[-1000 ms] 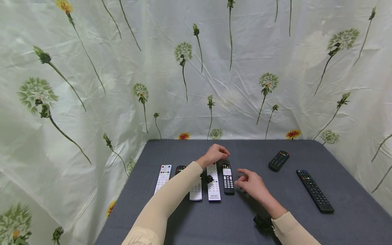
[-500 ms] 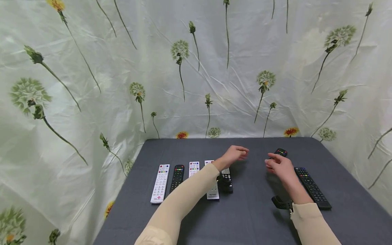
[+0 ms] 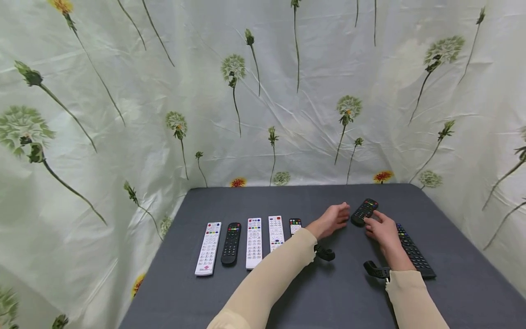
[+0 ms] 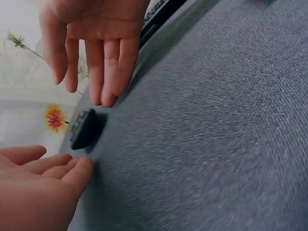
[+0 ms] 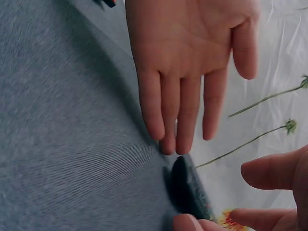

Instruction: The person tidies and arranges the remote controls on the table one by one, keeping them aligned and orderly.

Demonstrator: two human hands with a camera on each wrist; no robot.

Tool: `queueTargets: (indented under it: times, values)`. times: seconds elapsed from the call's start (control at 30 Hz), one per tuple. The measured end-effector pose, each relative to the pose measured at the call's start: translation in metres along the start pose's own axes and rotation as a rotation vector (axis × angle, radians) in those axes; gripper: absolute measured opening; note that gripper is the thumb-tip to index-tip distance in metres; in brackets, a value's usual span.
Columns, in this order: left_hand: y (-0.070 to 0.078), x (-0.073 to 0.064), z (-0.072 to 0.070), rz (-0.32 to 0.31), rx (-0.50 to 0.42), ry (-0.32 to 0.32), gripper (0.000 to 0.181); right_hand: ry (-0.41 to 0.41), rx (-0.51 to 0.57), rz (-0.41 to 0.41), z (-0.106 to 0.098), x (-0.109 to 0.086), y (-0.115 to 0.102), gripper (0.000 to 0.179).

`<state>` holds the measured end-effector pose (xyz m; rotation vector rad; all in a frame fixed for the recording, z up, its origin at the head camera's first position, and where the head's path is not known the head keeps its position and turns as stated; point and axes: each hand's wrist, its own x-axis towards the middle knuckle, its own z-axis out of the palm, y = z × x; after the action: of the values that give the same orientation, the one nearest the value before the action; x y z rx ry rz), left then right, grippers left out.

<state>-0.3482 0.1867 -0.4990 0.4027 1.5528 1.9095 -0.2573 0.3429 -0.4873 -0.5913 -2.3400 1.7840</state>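
A small black remote control [image 3: 364,211] with coloured buttons lies slanted near the table's back right. My left hand [image 3: 332,220] is just left of it, fingers extended and apart from it. On its other side is my right hand [image 3: 384,233], fingers slightly bent beside the near right edge; whether they touch it I cannot tell. Seen from the left wrist, the remote [image 4: 84,129] lies between the fingers of both hands. The right wrist view shows the remote [image 5: 190,187] flat on the cloth, neither hand gripping it.
To the left lie a white remote [image 3: 208,249], a black remote [image 3: 231,243] and two more white ones. A black remote with white keys [image 3: 295,225] is partly hidden by the left sleeve. A long black remote [image 3: 412,249] lies behind the right wrist.
Both hands have moved right, from the row of remotes to either side of the small black remote. The view has turned slightly right. No remote has visibly been moved.
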Motion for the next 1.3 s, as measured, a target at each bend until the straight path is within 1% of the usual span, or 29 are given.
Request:
queueTargets:
  times: [0.07,0.17,0.3,0.37,0.53,0.67,0.8,0.97,1.17,1.3]
  values:
    - [-0.004,0.002,0.001,-0.007,-0.023,0.003,0.058,0.0,0.002,-0.004,0.002,0.003,0.004,0.071]
    - [-0.009,0.004,0.002,-0.013,-0.059,-0.009,0.06,0.002,0.006,-0.015,0.004,0.005,0.008,0.071]
    - [-0.011,0.008,0.004,-0.018,-0.108,-0.03,0.06,-0.001,0.026,-0.03,0.005,0.008,0.009,0.072]
    - [-0.011,0.008,0.005,-0.021,-0.122,-0.026,0.059,-0.004,0.035,-0.027,0.006,0.008,0.007,0.072]
    - [-0.01,0.006,0.005,-0.027,-0.135,-0.026,0.059,0.03,0.04,0.015,0.007,0.01,0.005,0.07]
    - [-0.01,0.004,0.002,-0.032,-0.154,-0.042,0.061,0.046,0.074,0.057,0.007,0.014,0.006,0.069]
    - [-0.011,0.002,0.002,-0.038,-0.197,-0.041,0.062,0.047,0.091,0.085,0.006,0.016,0.007,0.067]
    - [-0.013,0.001,0.007,-0.044,-0.248,-0.039,0.059,0.073,0.103,0.095,0.004,0.016,0.009,0.064]
    - [-0.012,0.001,0.011,-0.051,-0.255,-0.02,0.058,0.079,0.154,0.104,0.004,0.013,0.01,0.061]
    - [-0.01,0.001,0.013,-0.041,-0.235,-0.004,0.058,0.081,0.18,0.099,0.005,0.011,0.008,0.062]
